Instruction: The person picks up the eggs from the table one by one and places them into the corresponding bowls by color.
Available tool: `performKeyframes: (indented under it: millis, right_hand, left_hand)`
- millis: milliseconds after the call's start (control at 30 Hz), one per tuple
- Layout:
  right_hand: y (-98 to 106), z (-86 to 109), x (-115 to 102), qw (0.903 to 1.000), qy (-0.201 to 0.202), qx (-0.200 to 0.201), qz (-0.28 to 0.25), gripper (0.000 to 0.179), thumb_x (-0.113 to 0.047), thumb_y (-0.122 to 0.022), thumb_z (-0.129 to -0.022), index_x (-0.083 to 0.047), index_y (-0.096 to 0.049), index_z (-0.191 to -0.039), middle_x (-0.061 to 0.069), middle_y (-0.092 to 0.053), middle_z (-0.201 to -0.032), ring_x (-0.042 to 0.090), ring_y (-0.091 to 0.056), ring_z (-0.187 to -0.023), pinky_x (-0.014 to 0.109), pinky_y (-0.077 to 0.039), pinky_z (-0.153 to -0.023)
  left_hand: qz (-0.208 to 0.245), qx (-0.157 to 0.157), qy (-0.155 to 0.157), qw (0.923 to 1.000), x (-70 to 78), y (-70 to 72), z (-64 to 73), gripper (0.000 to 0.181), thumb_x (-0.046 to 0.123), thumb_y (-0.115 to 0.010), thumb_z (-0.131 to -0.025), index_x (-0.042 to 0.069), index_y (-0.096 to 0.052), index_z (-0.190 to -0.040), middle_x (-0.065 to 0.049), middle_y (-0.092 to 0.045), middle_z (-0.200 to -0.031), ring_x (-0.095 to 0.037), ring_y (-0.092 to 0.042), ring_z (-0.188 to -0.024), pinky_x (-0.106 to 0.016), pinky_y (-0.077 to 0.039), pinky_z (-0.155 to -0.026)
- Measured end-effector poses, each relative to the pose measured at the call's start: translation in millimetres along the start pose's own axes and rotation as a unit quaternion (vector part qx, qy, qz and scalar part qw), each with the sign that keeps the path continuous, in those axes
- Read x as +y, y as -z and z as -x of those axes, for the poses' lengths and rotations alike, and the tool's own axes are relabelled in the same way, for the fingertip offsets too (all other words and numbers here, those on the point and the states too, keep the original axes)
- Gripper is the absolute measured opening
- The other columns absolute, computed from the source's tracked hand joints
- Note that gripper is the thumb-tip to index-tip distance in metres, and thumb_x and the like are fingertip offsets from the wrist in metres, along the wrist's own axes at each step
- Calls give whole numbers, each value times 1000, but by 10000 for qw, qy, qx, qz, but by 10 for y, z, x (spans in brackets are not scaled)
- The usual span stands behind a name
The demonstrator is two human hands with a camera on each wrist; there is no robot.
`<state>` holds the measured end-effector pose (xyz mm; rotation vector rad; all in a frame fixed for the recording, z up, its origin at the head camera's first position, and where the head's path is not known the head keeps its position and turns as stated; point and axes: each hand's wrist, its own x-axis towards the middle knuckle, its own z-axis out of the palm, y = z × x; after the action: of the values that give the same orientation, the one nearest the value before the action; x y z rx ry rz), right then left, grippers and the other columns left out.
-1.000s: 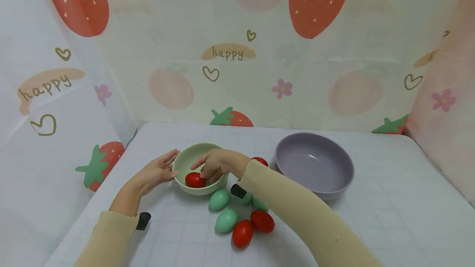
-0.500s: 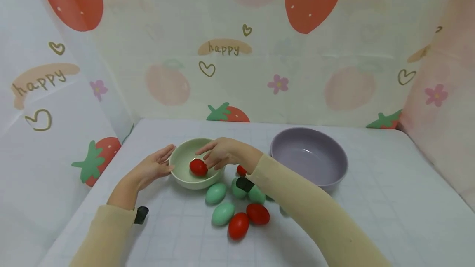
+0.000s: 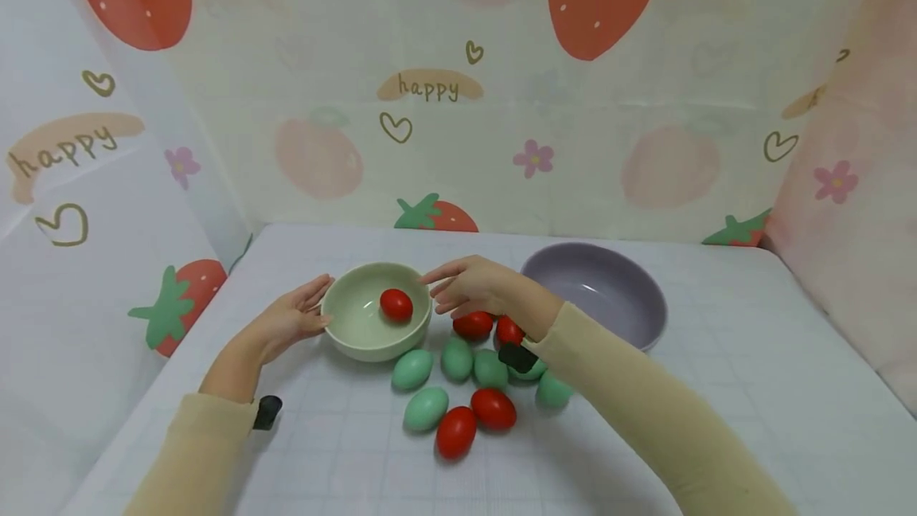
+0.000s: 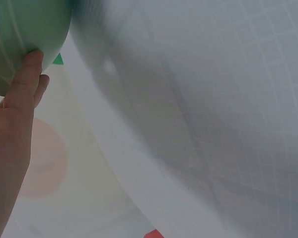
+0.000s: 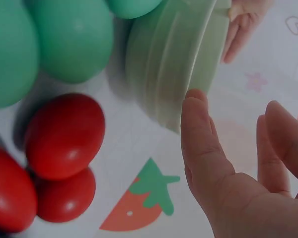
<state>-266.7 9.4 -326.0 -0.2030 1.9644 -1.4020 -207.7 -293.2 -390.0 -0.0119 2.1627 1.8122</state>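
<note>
We see the left grip [image 3: 290, 323] spread, straight fingers against the green bowl's [image 3: 376, 351] outer side, presumably to steady it. The right grip [image 3: 483, 287] is loosely spread, holding nothing, by the opposite rim; we cannot tell whether it touches. Between them one red egg [image 3: 396, 306] lies inside the bowl, apart from both; loose eggs [image 3: 426, 409] cluster nearby on the tabletop [image 3: 322, 464].
</note>
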Motion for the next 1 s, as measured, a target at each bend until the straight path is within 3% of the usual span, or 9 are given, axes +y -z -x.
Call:
performKeyframes:
  millis: [367, 533, 733, 867, 1000]
  right_hand:
    - [211, 293, 193, 9999, 36, 86, 56, 37, -3, -59, -93, -8, -63, -129, 13, -65, -120, 26, -66, -94, 33, -55, -79]
    - [244, 404, 337, 9995, 214, 64, 213, 36, -6, -60, -94, -8, -63, -130, 18, -62, -124, 23, -66, -92, 30, -55, -74]
    - [324, 552, 524, 9955, 702, -531, 358, 44, -11, -64, -92, -6, -57, -135, 17, -58, -132, 30, -66, -101, 32, -55, -80]
    - [380, 610, 643, 9886, 940, -922, 731, 47, -10, -66, -90, -6, -57, -136, 15, -58, -131, 27, -66, -90, 33, -54, -79]
    - [426, 652, 759, 9821, 997, -1140, 1122, 45, -8, -70, -87, -7, -62, -132, 15, -67, -107, 24, -62, -72, 32, -54, -74]
  left_hand:
    - [59, -40, 41, 10000, -22, 3, 50, 82, -6, -53, -94, 7, 1, -155, -11, 0, -161, -33, -6, -146, -35, -37, -105]
    - [46, -57, 29, 10000, -43, -15, 77, 83, -5, -54, -94, 7, 1, -155, -11, 0, -161, -34, -6, -146, -32, -39, -103]
    - [-135, -44, 8, 9999, -23, 6, 61, 82, -4, -53, -95, 8, 0, -156, -11, -2, -161, -34, -9, -146, -35, -36, -104]
    - [-95, -35, 30, 9999, -8, 6, 34, 81, -5, -52, -95, 8, 0, -156, -11, -3, -161, -34, -10, -146, -36, -34, -104]
    - [-91, -66, 18, 9999, 4, -15, 12, 81, -6, -52, -95, 8, 1, -155, -11, -2, -161, -34, -9, -146, -37, -34, -104]
